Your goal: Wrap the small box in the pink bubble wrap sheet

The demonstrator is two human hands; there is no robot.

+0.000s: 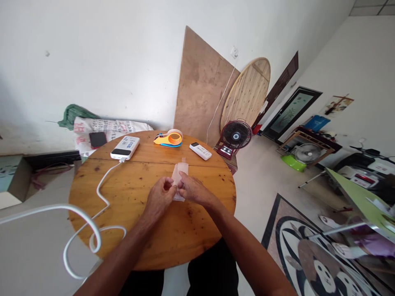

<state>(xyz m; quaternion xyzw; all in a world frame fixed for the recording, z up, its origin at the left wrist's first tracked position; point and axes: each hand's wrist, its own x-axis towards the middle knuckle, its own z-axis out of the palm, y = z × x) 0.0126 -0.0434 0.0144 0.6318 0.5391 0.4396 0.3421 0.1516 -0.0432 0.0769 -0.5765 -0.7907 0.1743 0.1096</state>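
Observation:
A small, flat, translucent whitish packet (182, 167) lies on the round wooden table (129, 230), with a short clear strip sticking out at its far end. My left hand (159, 194) is closed, thumb and fingers pinched at the packet's near left edge. From the right, my right hand (194, 190) reaches over the packet with its fingers curled and pressed onto it. The fingertips of both hands nearly meet, and they hide part of the packet's middle. Beyond them sits an orange and blue tape dispenser (169, 139) with a roll in it.
A white power bank (126, 147) with a plugged-in white cable (100, 189) lies at the table's far left. A small white device with a dark display (200, 151) is at the far right. Behind the table stand a fan (236, 135) and a leaning board (202, 82).

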